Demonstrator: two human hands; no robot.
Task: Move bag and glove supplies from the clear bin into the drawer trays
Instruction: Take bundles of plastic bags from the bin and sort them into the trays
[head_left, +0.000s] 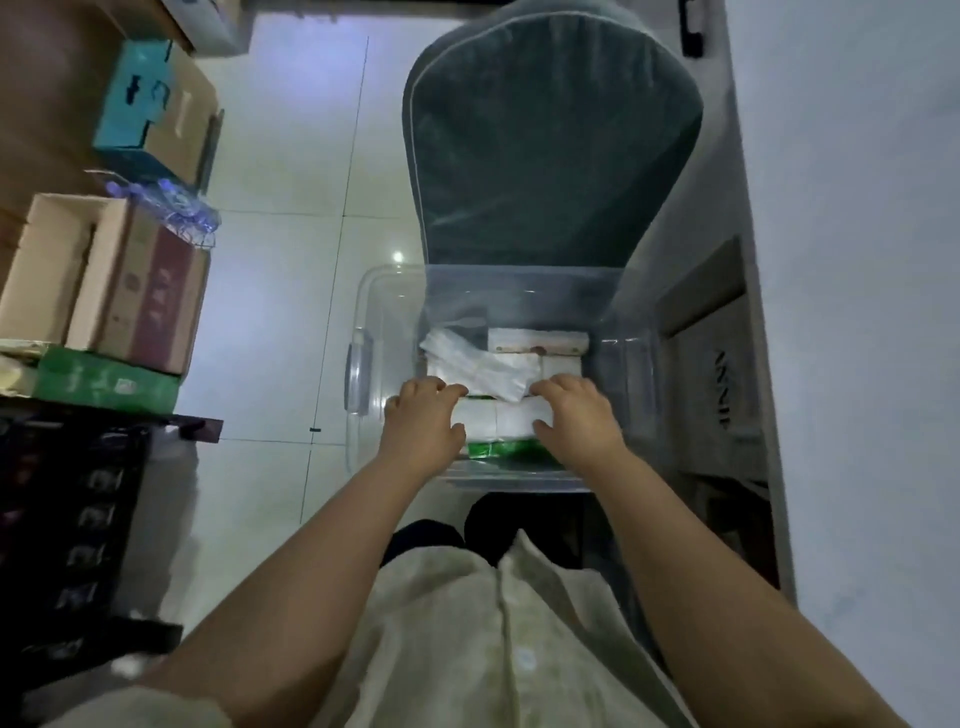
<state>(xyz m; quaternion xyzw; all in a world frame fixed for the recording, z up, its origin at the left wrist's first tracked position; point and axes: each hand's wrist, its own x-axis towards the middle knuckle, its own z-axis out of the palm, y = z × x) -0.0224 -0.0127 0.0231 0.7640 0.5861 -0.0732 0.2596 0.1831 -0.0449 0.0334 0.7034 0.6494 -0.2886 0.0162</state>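
Low in the frame's centre, my left hand (423, 421) and right hand (576, 415) curl round a white wrapped packet (498, 415) inside the clear plastic bin (374, 332). Loose white bags (478, 364) and a green pack (498, 449) lie there too. No drawer trays show, so I judge most of the job remains.

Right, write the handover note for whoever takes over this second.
Hands: left hand and right hand both grip the ends of a white pack inside the clear bin, by a green chair.
Also in the bin: loose white bags and a flat pack at the far end.
Done: nothing I can confirm; drawer trays are out of view.
Left: lift this pack out, then the rest.
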